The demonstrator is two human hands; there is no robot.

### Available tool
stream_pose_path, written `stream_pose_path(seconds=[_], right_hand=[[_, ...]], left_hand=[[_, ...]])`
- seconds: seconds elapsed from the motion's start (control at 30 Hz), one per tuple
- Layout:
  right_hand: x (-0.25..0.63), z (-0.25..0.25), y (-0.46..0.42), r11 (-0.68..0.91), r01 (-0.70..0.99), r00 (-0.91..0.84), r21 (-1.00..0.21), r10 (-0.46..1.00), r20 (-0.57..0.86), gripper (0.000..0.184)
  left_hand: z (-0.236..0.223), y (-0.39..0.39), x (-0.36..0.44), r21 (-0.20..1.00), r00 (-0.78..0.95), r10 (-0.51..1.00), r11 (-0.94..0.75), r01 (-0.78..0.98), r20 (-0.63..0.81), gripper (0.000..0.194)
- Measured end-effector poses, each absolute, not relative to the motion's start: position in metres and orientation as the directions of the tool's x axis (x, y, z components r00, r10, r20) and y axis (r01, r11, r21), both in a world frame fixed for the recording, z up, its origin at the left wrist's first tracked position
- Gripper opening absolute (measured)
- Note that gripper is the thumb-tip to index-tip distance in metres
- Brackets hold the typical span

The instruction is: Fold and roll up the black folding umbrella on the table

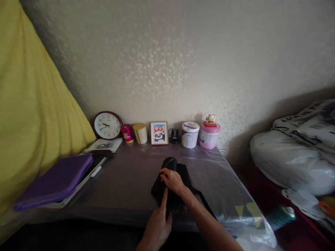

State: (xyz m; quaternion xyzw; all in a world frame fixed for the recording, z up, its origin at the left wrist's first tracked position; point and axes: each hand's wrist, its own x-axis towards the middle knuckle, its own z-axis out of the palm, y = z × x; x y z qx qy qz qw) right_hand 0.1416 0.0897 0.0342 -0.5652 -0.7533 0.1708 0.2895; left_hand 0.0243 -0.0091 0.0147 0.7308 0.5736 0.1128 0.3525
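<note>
A black fabric bundle lies on the table near its front edge, its upper end folded or rolled into a thicker lump. From its right side a black strap trails toward the front edge. My right hand is on top of the bundle, fingers curled over and gripping the cloth. Just below it, my left hand has its index finger stretched out and touching the fabric, with the thumb apart. The cloth under my right palm is hidden.
Along the wall stand a clock, a pink can, a yellow-lidded can, a panda picture frame, a white tub and a pink tub. A purple folder lies left; plastic bags sit right.
</note>
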Motion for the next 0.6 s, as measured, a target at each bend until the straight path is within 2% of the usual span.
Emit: stream_pose_path(seconds=[0.13, 0.23, 0.5, 0.6], right_hand=[[0.157, 0.020, 0.078, 0.390, 0.746, -0.102, -0.539, 0.868, 0.486, 0.023], [0.164, 0.007, 0.081, 0.379, 0.795, -0.065, -0.473, 0.830, 0.554, 0.024], [0.170, 0.003, 0.144, 0.287, 0.881, -0.103, -0.377, 0.892, 0.439, 0.032], [0.175, 0.010, 0.151, 0.149, 0.908, 0.020, -0.392, 0.919, 0.394, 0.034]], left_hand=[[0.010, -0.011, 0.026, 0.645, 0.291, 0.935, -0.094, 0.758, -0.205, 0.070], [0.009, -0.013, 0.026, 0.649, 0.289, 0.937, -0.096, 0.755, -0.198, 0.071], [0.009, -0.012, 0.026, 0.665, 0.306, 0.927, -0.090, 0.741, -0.215, 0.070], [0.010, -0.013, 0.027, 0.636, 0.291, 0.929, -0.085, 0.767, -0.227, 0.070]])
